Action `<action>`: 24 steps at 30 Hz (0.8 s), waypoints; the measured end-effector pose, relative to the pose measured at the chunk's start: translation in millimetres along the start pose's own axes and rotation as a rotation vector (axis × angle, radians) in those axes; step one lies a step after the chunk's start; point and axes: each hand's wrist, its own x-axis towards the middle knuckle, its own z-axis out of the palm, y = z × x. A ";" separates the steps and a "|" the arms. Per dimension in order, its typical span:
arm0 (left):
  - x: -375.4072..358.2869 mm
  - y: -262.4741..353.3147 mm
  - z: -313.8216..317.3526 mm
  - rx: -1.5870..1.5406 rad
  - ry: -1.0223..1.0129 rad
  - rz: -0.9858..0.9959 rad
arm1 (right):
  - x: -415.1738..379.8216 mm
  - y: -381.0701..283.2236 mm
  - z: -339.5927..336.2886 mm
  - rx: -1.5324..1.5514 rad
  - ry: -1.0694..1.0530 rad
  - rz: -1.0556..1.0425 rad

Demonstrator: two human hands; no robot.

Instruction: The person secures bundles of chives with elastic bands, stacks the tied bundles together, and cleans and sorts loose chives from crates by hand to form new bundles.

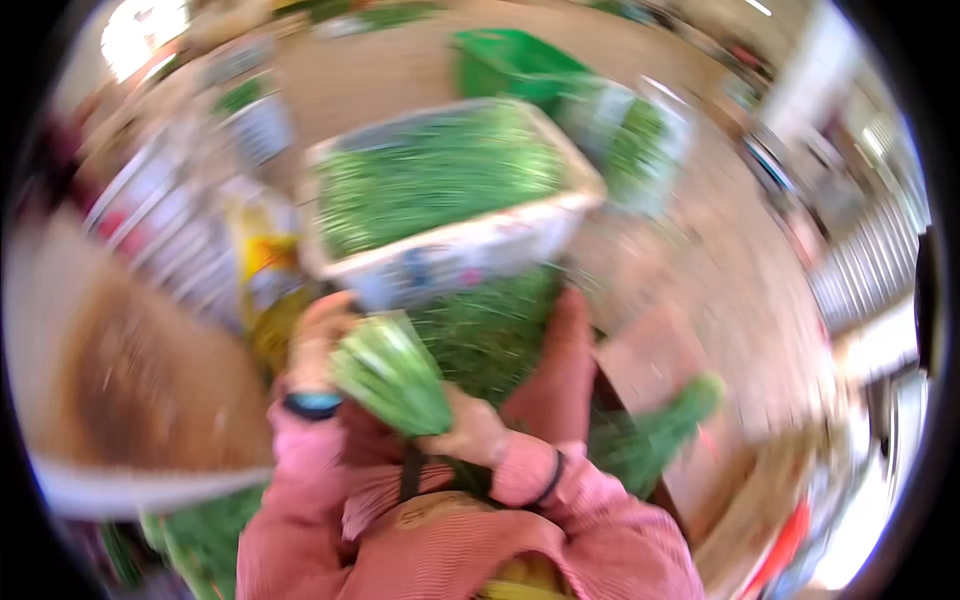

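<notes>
A bunch of green stalks (392,372) with paler ends is tilted in front of my body. My right hand (472,428) is wrapped around its lower, darker part. At the bunch's upper left side is my left hand (318,335), overlapping the pale stalks in this view. Motion smears the left fingers, so I cannot tell how they are closed. Just beyond my hands stands a white crate (465,250) heaped with long thin greens (440,172). Loose green scraps (480,325) lie between my legs below the crate.
Another leafy bunch (655,435) lies at my right. A green crate (510,62) and a clear bag of greens (635,145) are behind the white crate. To the left stand a yellow-and-white sack (268,270), a white slatted basket (165,225) and a brown-stained surface (150,375).
</notes>
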 end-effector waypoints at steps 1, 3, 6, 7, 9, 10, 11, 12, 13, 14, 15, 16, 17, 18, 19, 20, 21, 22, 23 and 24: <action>-3.7 0.8 11.2 0.170 0.213 0.080 | -1.1 -5.8 -8.7 0.058 -0.018 0.077; 7.5 -13.5 -21.2 0.105 0.181 0.007 | -0.8 4.4 -27.2 0.358 -0.003 0.091; -5.8 -22.1 -24.2 0.143 0.226 -0.020 | -15.4 21.0 -77.8 0.722 0.217 -0.104; -7.7 -27.6 -25.8 0.165 0.202 -0.031 | -31.3 26.7 -101.6 0.737 0.279 -0.093; 6.1 -31.4 -35.3 0.182 0.157 -0.053 | -67.2 10.5 -154.7 0.774 0.512 0.047; 9.5 -39.7 -46.9 0.171 0.119 -0.068 | -87.6 7.5 -172.2 0.820 0.632 0.122; 12.6 -45.0 -49.5 0.162 0.080 -0.083 | -109.5 5.1 -187.3 0.867 0.754 0.196; 15.5 -47.8 -45.1 0.161 0.080 -0.101 | -128.8 18.1 -200.1 0.868 0.885 0.259; 16.9 -50.8 -42.7 0.161 0.075 -0.103 | -145.8 35.6 -210.7 0.871 1.011 0.323; 16.9 -53.6 -41.4 0.177 0.091 -0.118 | -162.2 45.0 -218.3 0.898 1.078 0.310; 17.9 -57.0 -37.9 0.193 0.108 -0.132 | -175.2 54.0 -225.3 0.925 1.145 0.294; 18.5 -56.5 -30.2 0.181 0.131 -0.158 | -184.6 62.6 -229.6 0.929 1.146 0.295; 19.6 -56.7 -30.4 0.187 0.132 -0.160 | -192.0 69.4 -231.3 0.979 1.199 0.296; 22.2 -61.4 -28.7 0.190 0.131 -0.168 | -195.4 78.9 -235.3 1.025 1.252 0.294; 24.7 -65.0 -27.6 0.196 0.130 -0.177 | -193.2 88.5 -237.6 1.030 1.252 0.296; 27.9 -68.0 -24.4 0.202 0.130 -0.177 | -188.7 100.0 -239.9 1.003 1.284 0.349; 31.6 -71.4 -20.1 0.209 0.111 -0.170 | -182.3 115.3 -242.0 0.976 1.315 0.402; 34.2 -72.5 -15.2 0.217 0.094 -0.163 | -171.9 144.5 -243.0 0.863 1.399 0.433; 36.1 -72.8 -8.4 0.223 0.095 -0.163 | -166.0 203.4 -245.4 0.472 1.503 0.440; 37.5 -73.9 -0.5 0.237 0.098 -0.176 | -150.8 233.2 -244.3 0.093 1.616 0.712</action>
